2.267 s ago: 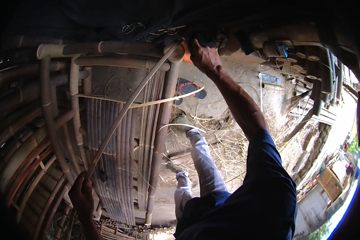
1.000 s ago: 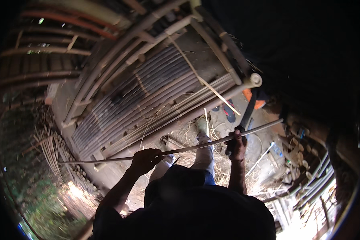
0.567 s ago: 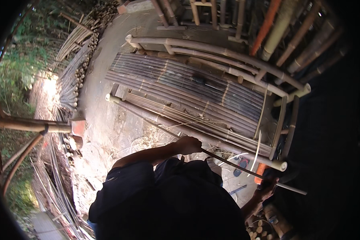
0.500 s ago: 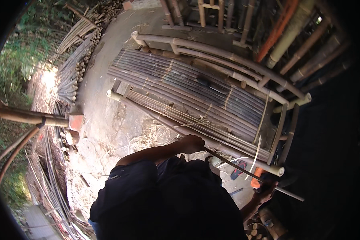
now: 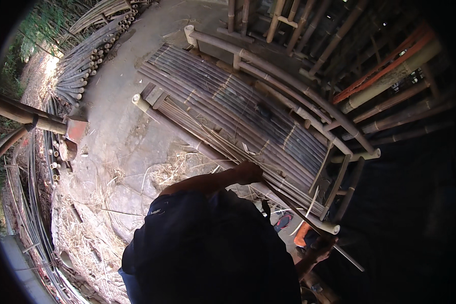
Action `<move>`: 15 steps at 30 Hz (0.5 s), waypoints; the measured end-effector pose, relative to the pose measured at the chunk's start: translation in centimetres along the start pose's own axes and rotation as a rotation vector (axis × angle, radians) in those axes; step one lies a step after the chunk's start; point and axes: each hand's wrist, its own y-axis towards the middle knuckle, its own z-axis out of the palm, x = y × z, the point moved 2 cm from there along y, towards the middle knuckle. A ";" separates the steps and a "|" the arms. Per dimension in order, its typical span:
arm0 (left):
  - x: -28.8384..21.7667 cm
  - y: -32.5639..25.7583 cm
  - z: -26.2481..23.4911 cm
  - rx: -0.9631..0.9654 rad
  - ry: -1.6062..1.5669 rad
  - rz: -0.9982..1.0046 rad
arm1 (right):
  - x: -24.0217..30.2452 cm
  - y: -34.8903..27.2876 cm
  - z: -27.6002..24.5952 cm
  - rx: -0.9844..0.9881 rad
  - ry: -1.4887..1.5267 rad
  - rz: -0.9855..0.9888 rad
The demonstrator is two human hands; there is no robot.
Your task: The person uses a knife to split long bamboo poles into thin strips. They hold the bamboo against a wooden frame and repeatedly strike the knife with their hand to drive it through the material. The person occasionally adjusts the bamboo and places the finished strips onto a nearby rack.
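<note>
My left hand (image 5: 248, 173) is closed around one end of a long, thin bamboo strip (image 5: 286, 202), over the near rail of a bamboo bench (image 5: 207, 148). The strip slants down to the right, and its pale far end sticks out past my right hand (image 5: 320, 248). That hand is in shadow, wrapped round the strip just beyond the bench's right front corner. Several narrow bamboo strips (image 5: 202, 128) lie lengthwise along the bench's near side, beside the dark bamboo slats (image 5: 228, 90). A thin pale strip (image 5: 309, 213) curls near the bench's right end.
Bamboo shavings (image 5: 175, 169) litter the ground before the bench. Stacked poles (image 5: 86, 63) lie at the far left, with a reddish block (image 5: 76, 130) nearer. Bamboo frames (image 5: 289, 23) stand behind the bench. An orange object (image 5: 302, 235) and a sandal (image 5: 283, 221) lie by the right front corner.
The whole view has shifted and turned a little. Both hands keep their hold on the bamboo strip, which slants somewhat more steeply in the picture.
</note>
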 end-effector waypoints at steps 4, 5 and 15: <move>0.3 -0.7 0.1 0.005 0.005 -0.019 | 0.7 -0.2 0.4 -0.096 0.292 0.375; 0.1 -0.9 0.1 0.014 0.007 -0.035 | 0.7 -0.5 0.3 -0.126 0.290 0.377; -0.6 -1.6 0.2 0.046 -0.044 -0.067 | -2.7 -1.3 -0.1 0.016 0.509 0.627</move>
